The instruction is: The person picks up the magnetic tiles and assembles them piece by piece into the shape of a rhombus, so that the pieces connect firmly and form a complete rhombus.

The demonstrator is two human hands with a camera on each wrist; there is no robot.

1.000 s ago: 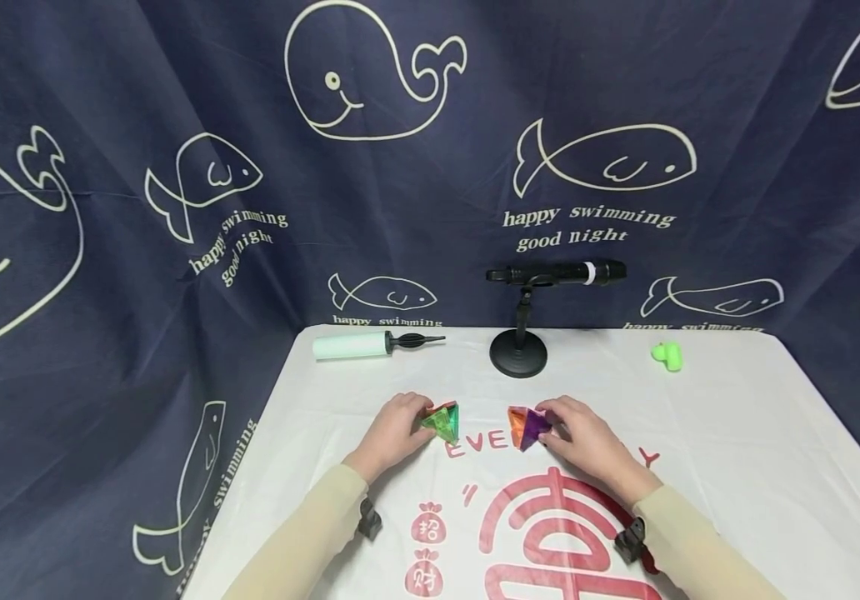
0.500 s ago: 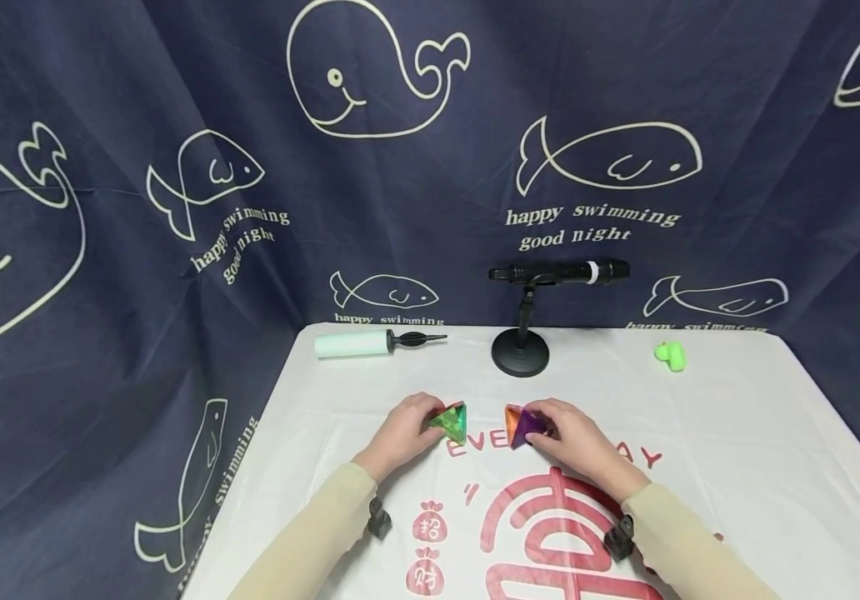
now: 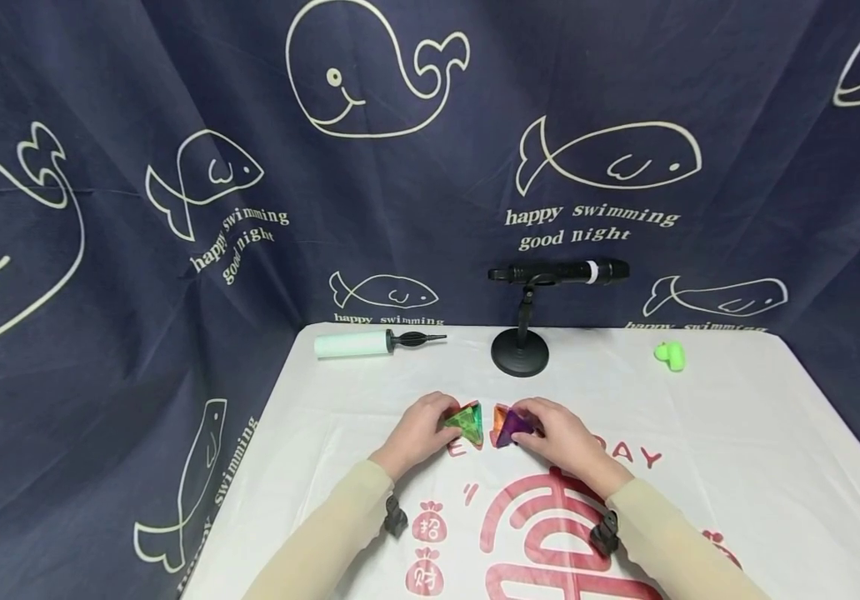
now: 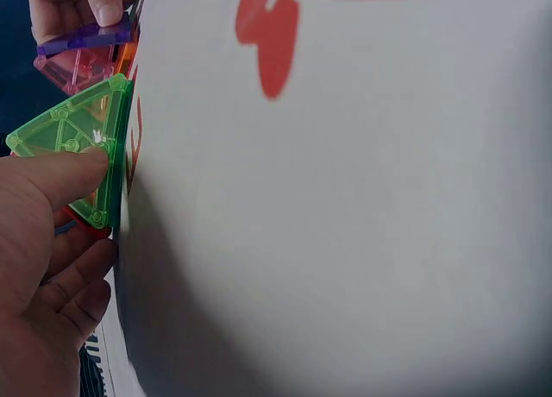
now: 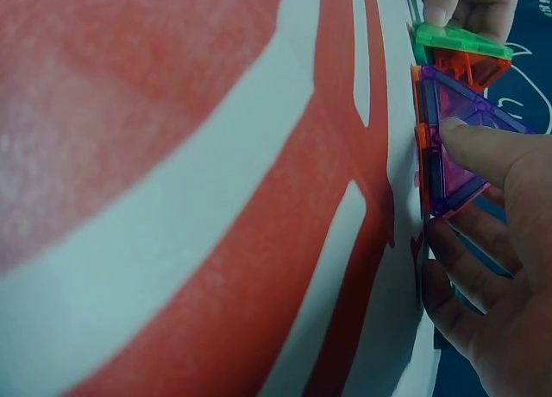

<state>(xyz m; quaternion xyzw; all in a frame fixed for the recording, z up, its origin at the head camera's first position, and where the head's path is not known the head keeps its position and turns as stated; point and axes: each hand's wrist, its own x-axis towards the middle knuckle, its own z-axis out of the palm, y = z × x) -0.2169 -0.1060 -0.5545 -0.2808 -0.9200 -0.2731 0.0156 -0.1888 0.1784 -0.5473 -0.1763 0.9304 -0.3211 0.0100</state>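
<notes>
My left hand (image 3: 422,431) pinches a small pyramid of see-through triangular magnetic tiles, with a green tile (image 4: 73,138) facing the wrist and red behind it. In my right hand (image 3: 561,432) is a second tile pyramid, held between thumb and fingers; its purple tile (image 5: 461,138) faces the wrist, and an orange tile (image 3: 500,417) shows on its left side. Both pyramids rest on or just above the white tablecloth, side by side, with a narrow gap between them in the head view. Each thumb presses on its tile's face; the far fingers are partly hidden.
A pale green hand pump (image 3: 355,344) lies at the back left of the table (image 3: 370,379). A black microphone on a stand (image 3: 520,354) stands behind the hands. Farther right lies a small bright green object (image 3: 671,356). A dark blue curtain (image 3: 415,200) hangs behind.
Both hands have moved toward each other, the left going right and the right going left, each carrying its tile pyramid. The gap between the pyramids has narrowed.
</notes>
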